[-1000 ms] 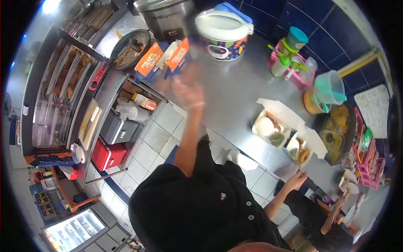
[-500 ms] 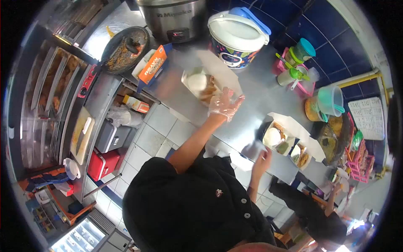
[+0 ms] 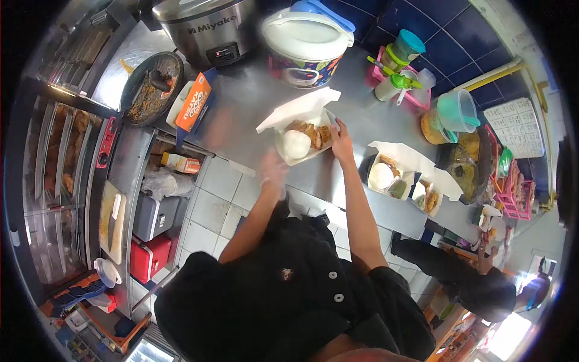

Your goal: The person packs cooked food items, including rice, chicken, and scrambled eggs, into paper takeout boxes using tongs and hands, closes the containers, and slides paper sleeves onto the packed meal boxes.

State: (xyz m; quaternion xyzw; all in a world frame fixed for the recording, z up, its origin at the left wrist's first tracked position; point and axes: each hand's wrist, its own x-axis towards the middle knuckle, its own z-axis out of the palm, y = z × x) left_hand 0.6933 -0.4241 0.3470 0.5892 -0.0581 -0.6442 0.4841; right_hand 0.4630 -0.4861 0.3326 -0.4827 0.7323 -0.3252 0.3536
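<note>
An open white paper food box stands on the steel counter, its lid folded back towards the wall. Inside are a round mound of white rice and browned, sliced fried meat. My bare right hand grips the box's right side. Just off its lower left corner, my left hand wears a clear plastic glove and is smeared by motion; its fingers cannot be made out. Two more open boxes stand to the right, one with rice and a green item, the other with fried food.
A steel rice cooker and a patterned one line the back. A stone mortar and an orange-blue carton are at left. Sauce tubs stand at right. Another person is at lower right.
The box has turned, so its lid now points to the upper left. My left hand has left the food and moved down and left. My right hand has come up to the box's side.
</note>
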